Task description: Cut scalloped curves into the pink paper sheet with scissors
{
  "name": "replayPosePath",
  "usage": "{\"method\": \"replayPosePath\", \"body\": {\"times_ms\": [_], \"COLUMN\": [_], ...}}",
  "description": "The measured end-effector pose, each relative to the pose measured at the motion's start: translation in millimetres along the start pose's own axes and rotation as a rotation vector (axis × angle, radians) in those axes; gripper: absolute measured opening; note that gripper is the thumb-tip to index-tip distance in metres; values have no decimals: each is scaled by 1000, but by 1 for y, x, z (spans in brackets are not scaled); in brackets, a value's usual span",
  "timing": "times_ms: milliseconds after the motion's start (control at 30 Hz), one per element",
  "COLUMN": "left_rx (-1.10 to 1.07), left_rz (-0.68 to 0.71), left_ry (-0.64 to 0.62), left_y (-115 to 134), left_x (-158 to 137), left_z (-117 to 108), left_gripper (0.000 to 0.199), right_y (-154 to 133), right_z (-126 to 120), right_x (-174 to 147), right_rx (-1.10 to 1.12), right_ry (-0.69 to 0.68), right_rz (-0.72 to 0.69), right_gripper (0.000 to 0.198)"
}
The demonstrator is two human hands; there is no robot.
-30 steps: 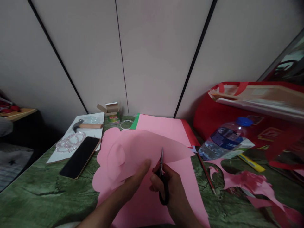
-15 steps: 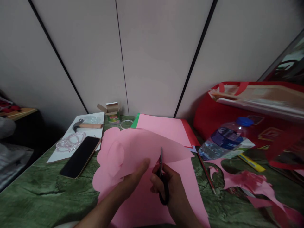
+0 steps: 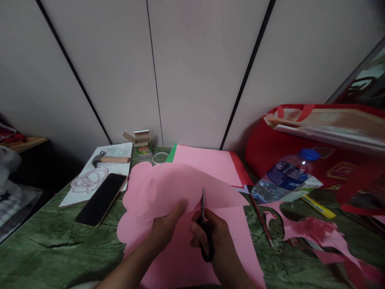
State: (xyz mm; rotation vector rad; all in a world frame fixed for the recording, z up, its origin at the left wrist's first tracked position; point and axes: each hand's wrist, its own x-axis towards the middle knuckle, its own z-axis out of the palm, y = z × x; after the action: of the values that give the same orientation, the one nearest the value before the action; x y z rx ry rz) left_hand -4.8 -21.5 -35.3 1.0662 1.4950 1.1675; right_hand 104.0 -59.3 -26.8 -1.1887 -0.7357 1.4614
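My right hand (image 3: 215,237) grips black-handled scissors (image 3: 207,233), their blades pointing away from me and set into a sheet of pink paper (image 3: 177,184). This sheet is lifted and curved, with a cut edge running near the blades. Left of the scissors, my left hand (image 3: 168,224) pinches the same sheet, thumb on top and fingers hidden beneath it. Under both hands lies more pink paper (image 3: 192,261), and a scalloped pink cut-out (image 3: 126,212) shows along the left side.
At left are a phone (image 3: 102,199), a bead string (image 3: 89,180), a hammer (image 3: 112,159) and a small box (image 3: 143,146). Pink scraps (image 3: 319,233), a pencil (image 3: 261,220), a yellow tube (image 3: 319,206), a water bottle (image 3: 282,176) and a red bag (image 3: 261,140) stand right.
The lifted pink sheet has shifted slightly, its right tip lower and further right. My left hand has moved a little toward me and left. The scissors stay almost in place.
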Motion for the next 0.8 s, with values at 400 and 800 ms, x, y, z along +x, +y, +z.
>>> {"method": "replayPosePath", "body": {"times_ms": [400, 800], "left_rx": [100, 117], "left_rz": [44, -61], "left_ry": [-85, -183], "left_y": [28, 26], "left_x": [-10, -11], "left_z": [1, -3], "left_gripper": [28, 28], "right_y": [2, 1], "right_z": [4, -10], "right_x": [-2, 2], "right_rx": [-33, -37], "right_ry": [-18, -118], "right_rz": [2, -131], "right_gripper": [29, 22]}}
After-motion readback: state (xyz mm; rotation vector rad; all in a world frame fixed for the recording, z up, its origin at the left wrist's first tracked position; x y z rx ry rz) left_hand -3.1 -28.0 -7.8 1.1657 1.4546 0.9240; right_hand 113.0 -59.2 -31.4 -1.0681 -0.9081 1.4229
